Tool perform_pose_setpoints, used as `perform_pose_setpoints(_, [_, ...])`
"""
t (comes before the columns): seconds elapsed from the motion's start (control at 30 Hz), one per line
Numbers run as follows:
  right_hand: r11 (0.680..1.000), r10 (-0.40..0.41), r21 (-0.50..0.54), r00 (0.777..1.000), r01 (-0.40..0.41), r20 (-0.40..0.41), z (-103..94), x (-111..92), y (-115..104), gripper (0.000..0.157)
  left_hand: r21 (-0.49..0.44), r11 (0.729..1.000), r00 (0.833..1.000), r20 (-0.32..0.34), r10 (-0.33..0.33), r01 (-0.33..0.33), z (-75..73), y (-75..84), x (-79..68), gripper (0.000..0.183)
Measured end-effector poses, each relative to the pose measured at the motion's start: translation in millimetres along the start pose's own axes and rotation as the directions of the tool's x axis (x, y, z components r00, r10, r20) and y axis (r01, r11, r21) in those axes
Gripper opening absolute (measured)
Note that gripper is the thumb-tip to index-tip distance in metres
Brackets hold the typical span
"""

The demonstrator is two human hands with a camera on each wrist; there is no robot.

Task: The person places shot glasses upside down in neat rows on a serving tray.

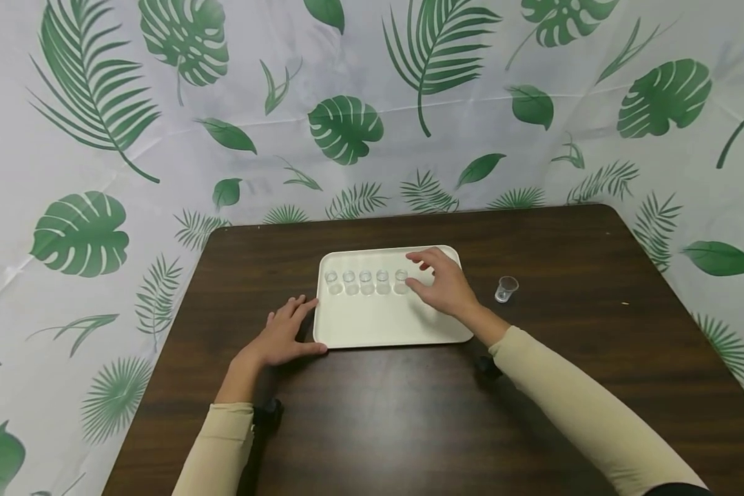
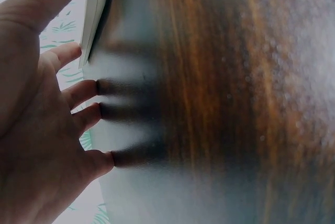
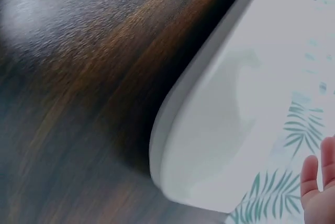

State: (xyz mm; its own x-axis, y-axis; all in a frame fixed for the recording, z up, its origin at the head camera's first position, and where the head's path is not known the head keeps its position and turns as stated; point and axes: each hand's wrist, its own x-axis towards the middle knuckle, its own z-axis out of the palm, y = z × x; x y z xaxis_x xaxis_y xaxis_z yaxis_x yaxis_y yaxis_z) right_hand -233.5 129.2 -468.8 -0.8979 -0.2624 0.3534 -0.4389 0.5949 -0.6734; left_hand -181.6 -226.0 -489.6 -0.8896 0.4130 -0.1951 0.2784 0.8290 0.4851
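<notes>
On a white tray [image 1: 372,331] stand several small clear plastic cups [image 1: 366,282] in a row. My left hand [image 1: 280,337] lies spread at the tray's left side, thumb and index finger touching its edge. In the left wrist view the other fingertips of that left hand [image 2: 42,109] rest on the table. Over the right part of the tray is my right hand [image 1: 444,286], fingers bent apart, thumb close beside the rightmost cup [image 1: 401,281] and nothing held between them. Only some fingers of the right hand [image 3: 319,182] show in the right wrist view.
One more clear cup [image 1: 506,289] stands alone on the dark wooden table [image 1: 372,413], right of the tray. Behind the table hangs a white cloth [image 1: 273,165] with green leaf prints.
</notes>
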Motion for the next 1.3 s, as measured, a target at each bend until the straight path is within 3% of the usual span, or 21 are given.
perform_pose_setpoints(0.27, [1.0, -0.02, 0.006, 1.0, 0.02, 0.016, -27.0, -10.0, 3.7, 0.043, -0.005, 1.0, 1.0, -0.001, -0.002, 0.002, 2.8, -0.7, 1.0, 0.104])
perform_pose_setpoints(0.5, [1.0, 0.002, 0.009, 1.0, -0.002, -0.003, -66.8, -21.6, 20.3, 0.048, -0.006, 1.0, 1.0, 0.003, -0.003, 0.003, 2.6, -0.3, 0.1, 0.104])
perform_pose_setpoints(0.83, [0.982, 0.158, 0.126, 0.98, -0.143, -0.122, -120.3, -44.1, 60.5, 0.039, -0.02, 1.0, 1.0, 0.007, -0.003, 0.003, 1.1, 1.5, -1.7, 0.103])
perform_pose_setpoints(1.13, [0.936, 0.341, 0.112, 0.938, -0.333, -0.065, -134.2, -72.5, 92.4, 0.035, -0.014, 1.0, 1.0, 0.011, -0.003, 0.003, 2.1, -0.3, -0.5, 0.103])
perform_pose_setpoints(1.3, [0.94, 0.34, 0.02, 0.94, -0.341, 0.012, -132.6, -81.0, 99.8, 0.038, -0.006, 1.0, 1.0, 0.011, 0.002, -0.002, 2.1, -1.3, 0.9, 0.103])
